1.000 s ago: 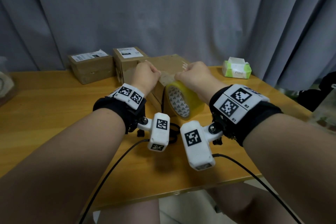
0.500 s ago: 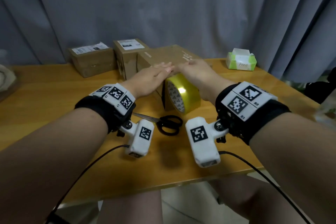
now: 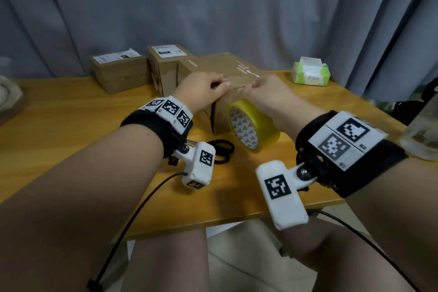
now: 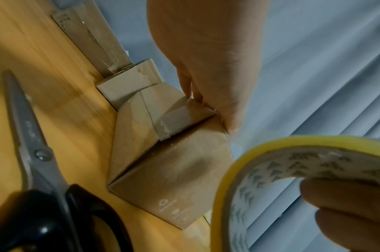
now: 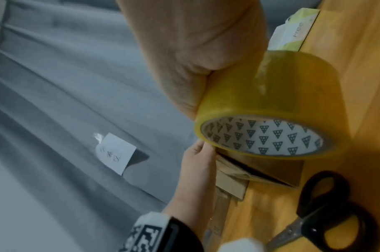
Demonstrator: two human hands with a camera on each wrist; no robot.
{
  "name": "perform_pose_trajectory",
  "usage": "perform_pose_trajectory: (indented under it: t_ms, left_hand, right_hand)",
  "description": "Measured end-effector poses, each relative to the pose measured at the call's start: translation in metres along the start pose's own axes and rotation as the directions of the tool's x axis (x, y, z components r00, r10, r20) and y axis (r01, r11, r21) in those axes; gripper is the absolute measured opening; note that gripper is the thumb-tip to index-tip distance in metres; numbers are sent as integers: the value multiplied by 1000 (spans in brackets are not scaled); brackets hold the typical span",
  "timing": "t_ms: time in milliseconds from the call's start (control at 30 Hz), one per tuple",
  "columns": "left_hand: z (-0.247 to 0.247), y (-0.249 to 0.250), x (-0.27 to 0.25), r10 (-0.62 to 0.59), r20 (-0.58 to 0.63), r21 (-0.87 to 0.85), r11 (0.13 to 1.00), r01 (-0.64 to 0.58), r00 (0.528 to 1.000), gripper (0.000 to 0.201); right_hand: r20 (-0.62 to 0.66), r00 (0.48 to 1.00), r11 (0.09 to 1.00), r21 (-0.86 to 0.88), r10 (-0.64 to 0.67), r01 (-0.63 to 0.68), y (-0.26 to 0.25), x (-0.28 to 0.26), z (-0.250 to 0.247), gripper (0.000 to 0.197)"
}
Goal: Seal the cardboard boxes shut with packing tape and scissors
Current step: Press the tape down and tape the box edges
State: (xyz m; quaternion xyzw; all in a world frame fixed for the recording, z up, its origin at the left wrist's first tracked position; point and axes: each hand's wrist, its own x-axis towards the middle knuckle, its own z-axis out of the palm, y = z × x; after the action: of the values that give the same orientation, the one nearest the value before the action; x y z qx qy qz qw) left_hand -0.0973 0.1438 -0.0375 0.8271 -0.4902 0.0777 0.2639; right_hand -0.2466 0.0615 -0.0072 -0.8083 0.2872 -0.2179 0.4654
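Both hands meet mid-frame on the nearest box (image 3: 220, 71): left hand (image 3: 201, 89) curled, pressing its top edge; right hand (image 3: 267, 95) grasping the tape roll (image 3: 252, 124)

A wooden table (image 3: 71, 125) carries everything. Along its far edge stand three cardboard boxes: a low labelled box (image 3: 118, 72) to the left, a taller labelled box (image 3: 163, 64) just beside it, and a larger box (image 3: 222, 71) touching that one, reaching toward the table's middle. Black-handled scissors (image 3: 220, 150) lie flat in front of the larger box, nearer the near edge. A green and white tissue pack (image 3: 310, 73) sits near the far right corner. A clear container (image 3: 422, 135) stands at the right edge.
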Motion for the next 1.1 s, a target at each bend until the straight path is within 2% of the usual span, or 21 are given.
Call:
perform_pose_trajectory:
  t_ms: [67,167,267,367,467,533,667,767,867,933,967,1000,1033,1100]
  left_hand:
    - [-1,0,0,1,5,-12,1000,-1,1000,42]
    - [-1,0,-2,-2,3,7,1000,2,1000,45]
    - [0,0,-2,-12,28,53,999,11,1000,51]
    - [1,6,0,11,56,194,981,-21,998,52]
    - [5,12,-6,52,89,395,915,-84,995,58]
    - [10,12,-11,78,76,437,893,-103,994,60]
    - [10,9,-5,89,80,400,909,-114,993,52]
    - [6,5,-3,99,113,325,937,-131,989,47]
    - [-3,-3,0,140,166,257,950,-180,976,45]
    - [-11,-7,-1,122,239,247,952,-182,963,48]
    - [-14,-9,-4,87,261,214,966,-146,961,50]
    - [-17,-9,-8,46,248,152,985,-86,968,54]
    - [-19,-9,-13,-5,182,71,997,-8,983,59]
    - [-25,1,-25,-151,-22,-86,985,148,988,66]
  right_hand:
    - [-12,1000,1000,-19,3,-3,7,-1,2,20]
    - [41,997,997,-26,72,-71,24,-4,15,20]
    - [4,999,999,-3,38,-38,28,-6,18,13]
    - [-21,1000,1000,25,14,-14,24,-4,14,11]
    - [-1,1000,999,22,26,-26,20,-2,15,12]
    - [13,1000,1000,-2,23,-23,21,0,16,12]
    - [35,999,999,27,20,-21,22,-1,9,6]
    - [69,997,989,139,42,-51,19,-3,4,2]
    - [141,989,976,206,41,-70,14,-4,5,8]
    - [190,981,972,218,46,-87,13,-5,8,12]
    - [211,976,970,221,52,-99,13,-5,10,14]
    - [225,972,969,222,60,-112,14,-7,13,14]
    - [232,970,967,224,70,-123,14,-7,15,14]
    - [231,970,954,265,78,-140,14,-8,18,14]
